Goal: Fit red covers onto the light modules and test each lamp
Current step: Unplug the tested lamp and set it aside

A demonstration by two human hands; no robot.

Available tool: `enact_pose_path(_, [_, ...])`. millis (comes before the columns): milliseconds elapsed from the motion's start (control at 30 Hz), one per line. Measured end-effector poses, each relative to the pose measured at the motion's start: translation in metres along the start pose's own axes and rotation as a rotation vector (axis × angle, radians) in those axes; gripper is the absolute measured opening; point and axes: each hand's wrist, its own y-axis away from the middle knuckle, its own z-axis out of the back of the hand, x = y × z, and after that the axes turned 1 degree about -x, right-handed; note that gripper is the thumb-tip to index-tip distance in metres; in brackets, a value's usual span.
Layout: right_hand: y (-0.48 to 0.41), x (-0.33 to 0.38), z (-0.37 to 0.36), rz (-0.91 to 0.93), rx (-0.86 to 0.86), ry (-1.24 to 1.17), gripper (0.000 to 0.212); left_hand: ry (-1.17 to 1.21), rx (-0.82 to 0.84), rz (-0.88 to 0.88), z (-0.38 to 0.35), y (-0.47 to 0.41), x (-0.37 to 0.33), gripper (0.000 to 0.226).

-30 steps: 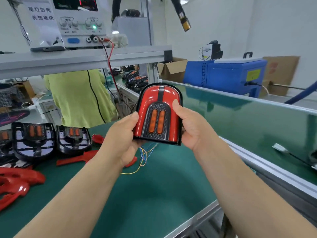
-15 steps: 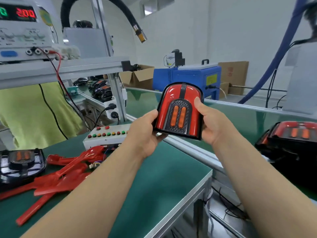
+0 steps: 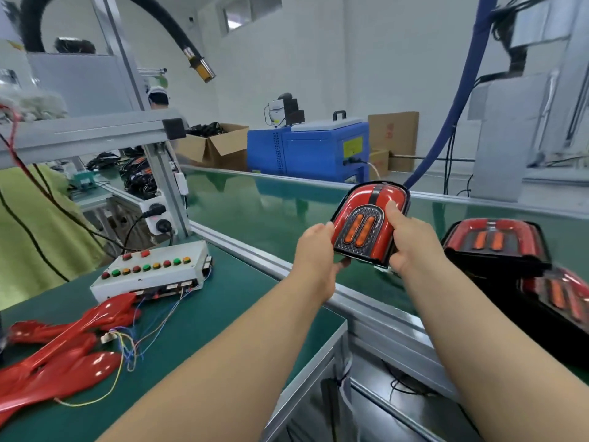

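Loose red covers (image 3: 63,355) lie in a heap on the green desk (image 3: 223,330) at lower left, with a button box (image 3: 149,275) just behind them. Right of centre, the left hand (image 3: 315,250) and the right hand (image 3: 411,247) both grip a covered lamp (image 3: 366,224) by its side edges, face up, above the conveyor belt (image 3: 271,212). Two more finished lamps (image 3: 494,240) rest on the belt at the right edge. A blue machine (image 3: 312,151) stands beyond.

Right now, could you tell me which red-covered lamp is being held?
The raised lamp between the left hand and right hand; the other two lamps lie on the conveyor belt at right.
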Motion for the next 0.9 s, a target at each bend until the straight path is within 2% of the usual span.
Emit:
enact_pose_path(100, [-0.009, -0.005, 0.005, 0.006, -0.054, -0.019, 0.026, 0.000, -0.023, 0.020, -0.006, -0.008, 0.020, 0.021])
enact_pose_path(267, [-0.018, -0.008, 0.014, 0.003, -0.096, 0.029, 0.039, 0.040, -0.022, 0.064, -0.007, -0.017, 0.042, 0.027])
enact_pose_path(367, [-0.022, -0.012, 0.015, 0.042, -0.101, 0.079, 0.035, 0.053, -0.007, 0.076, -0.009, -0.020, 0.047, 0.028])
enact_pose_path(433, [-0.024, -0.015, 0.015, 0.060, -0.119, 0.148, 0.031, 0.082, -0.009, 0.087, -0.012, -0.021, 0.048, 0.028])
enact_pose_path(667, [-0.031, -0.023, 0.015, 0.177, -0.203, 0.401, 0.047, 0.114, 0.012, 0.133, -0.018, -0.018, 0.052, 0.026])
enact_pose_path(900, [-0.035, -0.030, 0.017, 0.283, -0.238, 0.604, 0.041, 0.139, -0.007, 0.149, -0.017, -0.022, 0.060, 0.024])
